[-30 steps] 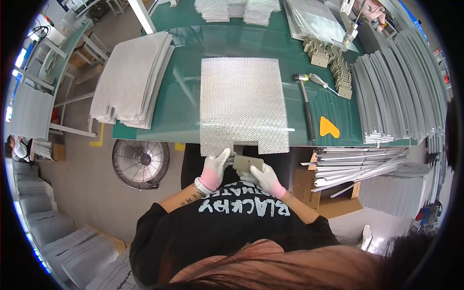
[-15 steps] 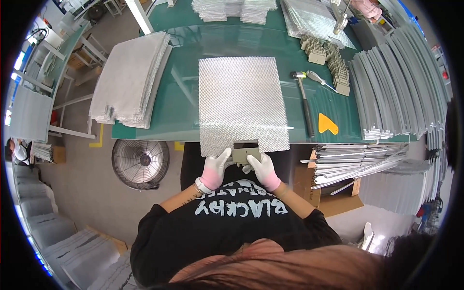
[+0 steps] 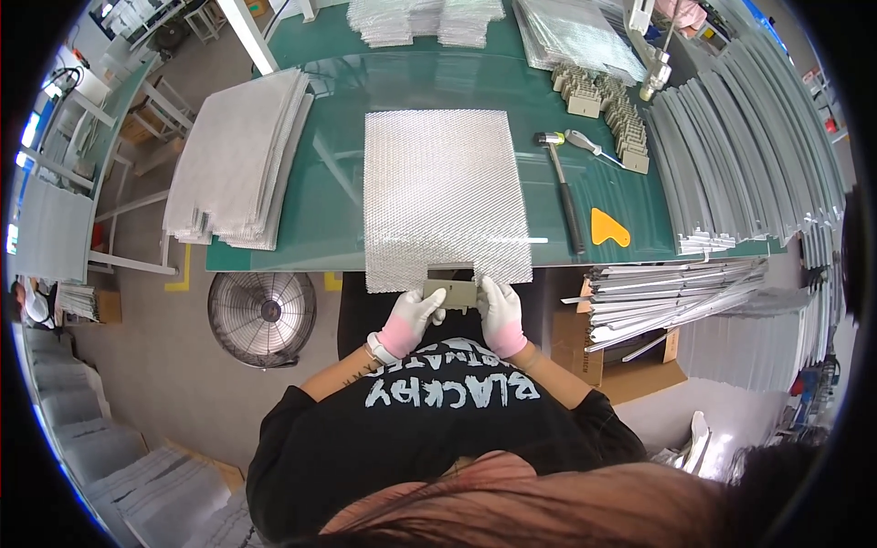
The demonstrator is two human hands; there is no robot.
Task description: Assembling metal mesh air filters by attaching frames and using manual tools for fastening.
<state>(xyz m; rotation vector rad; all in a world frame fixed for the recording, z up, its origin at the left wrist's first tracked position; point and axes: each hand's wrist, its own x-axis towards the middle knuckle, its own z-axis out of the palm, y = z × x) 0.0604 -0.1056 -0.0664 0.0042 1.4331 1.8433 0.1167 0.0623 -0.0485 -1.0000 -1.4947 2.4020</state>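
A square sheet of silvery metal mesh (image 3: 443,196) lies on the green table (image 3: 329,219), its near edge hanging over the table's front edge. My left hand (image 3: 409,320) and my right hand (image 3: 500,313), both in white and pink gloves, grip the two ends of a small flat grey-tan bracket piece (image 3: 450,292) just below the mesh's near edge. A dark notch shows in the mesh edge right above the piece.
A hammer (image 3: 562,187), a light-handled tool (image 3: 589,146) and an orange scraper (image 3: 607,228) lie right of the mesh. Stacked mesh sheets (image 3: 242,164) sit left, grey metal strips (image 3: 740,164) right, small brackets (image 3: 612,105) behind. A floor fan (image 3: 262,315) stands below left.
My hands have brought the small piece up to the mesh's near edge and now hold it by both ends; the mesh has slid slightly away from me.
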